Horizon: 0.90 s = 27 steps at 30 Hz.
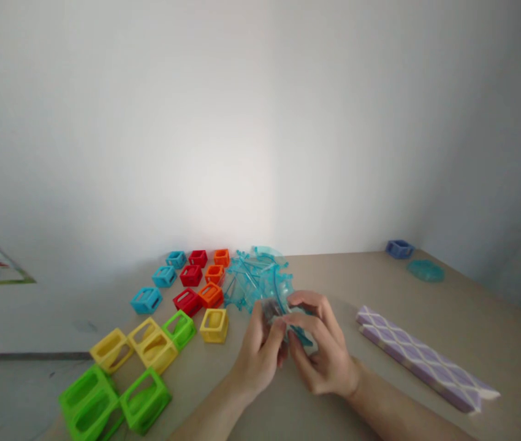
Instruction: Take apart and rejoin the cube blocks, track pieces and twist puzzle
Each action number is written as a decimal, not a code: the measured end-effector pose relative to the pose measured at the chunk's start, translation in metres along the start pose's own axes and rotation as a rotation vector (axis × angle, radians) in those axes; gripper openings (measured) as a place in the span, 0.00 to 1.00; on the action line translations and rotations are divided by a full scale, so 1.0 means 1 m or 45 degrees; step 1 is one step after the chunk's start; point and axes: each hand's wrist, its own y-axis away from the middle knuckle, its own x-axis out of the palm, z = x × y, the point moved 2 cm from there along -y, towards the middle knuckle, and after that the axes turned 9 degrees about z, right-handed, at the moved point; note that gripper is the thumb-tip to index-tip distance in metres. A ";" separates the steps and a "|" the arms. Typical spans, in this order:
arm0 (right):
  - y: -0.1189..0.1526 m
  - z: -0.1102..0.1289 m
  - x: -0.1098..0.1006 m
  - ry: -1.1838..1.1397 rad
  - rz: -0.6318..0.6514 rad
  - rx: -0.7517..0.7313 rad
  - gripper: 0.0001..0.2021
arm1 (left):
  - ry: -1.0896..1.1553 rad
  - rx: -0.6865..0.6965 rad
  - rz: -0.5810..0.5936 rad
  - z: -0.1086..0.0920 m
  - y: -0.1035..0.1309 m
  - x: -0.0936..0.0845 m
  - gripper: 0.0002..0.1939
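Observation:
Both hands meet over the table, gripping a translucent blue plastic piece [301,335]. My left hand [260,355] is closed, its thumb and fingers pinching the piece's left side, where a darker greyish part shows. From the right, my right hand [322,349] holds the same piece with bent fingers and thumb. The fingers hide much of its shape. Just behind the hands lies a heap of translucent blue plastic pieces [251,275]. A yellow open-sided block [214,325] sits to the left of my left hand.
Rows of blue [146,300], red [191,275] and orange blocks [211,295] stand back left. Green blocks [144,401] are at front left. A purple-and-white patterned strip [419,355] lies at right; a dark blue block [399,248] and teal piece [426,270] sit far right. A wall rises behind.

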 end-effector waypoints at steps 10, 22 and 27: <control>-0.003 -0.017 0.005 0.102 -0.036 0.269 0.26 | -0.051 0.084 -0.088 0.002 -0.003 -0.001 0.16; 0.007 -0.070 0.001 0.198 -0.177 0.689 0.16 | -0.190 0.131 0.005 0.006 0.004 -0.001 0.13; 0.009 -0.126 0.002 0.219 -0.183 0.871 0.16 | -0.383 0.134 0.145 0.010 0.006 0.000 0.11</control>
